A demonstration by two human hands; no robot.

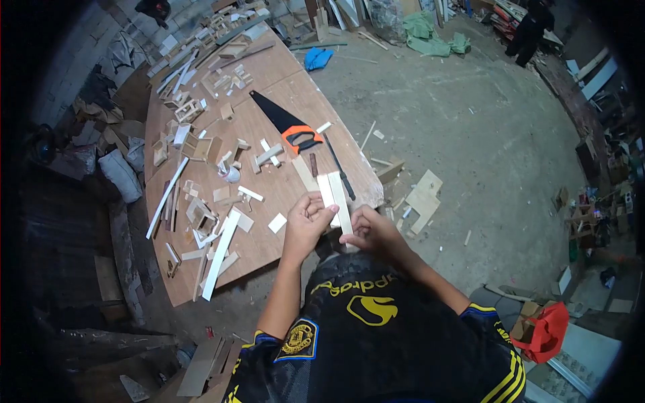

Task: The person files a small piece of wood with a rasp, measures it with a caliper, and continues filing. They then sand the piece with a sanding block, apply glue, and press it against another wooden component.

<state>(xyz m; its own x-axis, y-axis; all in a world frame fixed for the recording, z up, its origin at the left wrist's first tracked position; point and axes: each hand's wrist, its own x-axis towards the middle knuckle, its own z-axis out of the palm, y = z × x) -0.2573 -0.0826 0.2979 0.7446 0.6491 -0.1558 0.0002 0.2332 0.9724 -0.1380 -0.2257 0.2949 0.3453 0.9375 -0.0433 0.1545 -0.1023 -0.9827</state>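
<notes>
Close to my body, above the table's near corner, two short pale wooden strips (340, 203) lie side by side between my hands. My left hand (308, 221) pinches the left strip, its thumb pressed on the face. On the other side, my right hand (373, 233) grips the lower end of the right strip between thumb and fingers. Just beyond them on the table lie a dark brown stick (313, 165), a thin dark rod-like tool (339, 168) and a flat pale board (304, 173). A handsaw (285, 124) with an orange and black handle rests farther up.
Wood offcuts and small wooden assemblies (201, 148) cover the table's (269, 232) left side, with a small jar (230, 173) among them. Long white strips (222, 255) lie nearer me. Scraps (423, 198) litter the floor to the right. A person (534, 30) stands far back right.
</notes>
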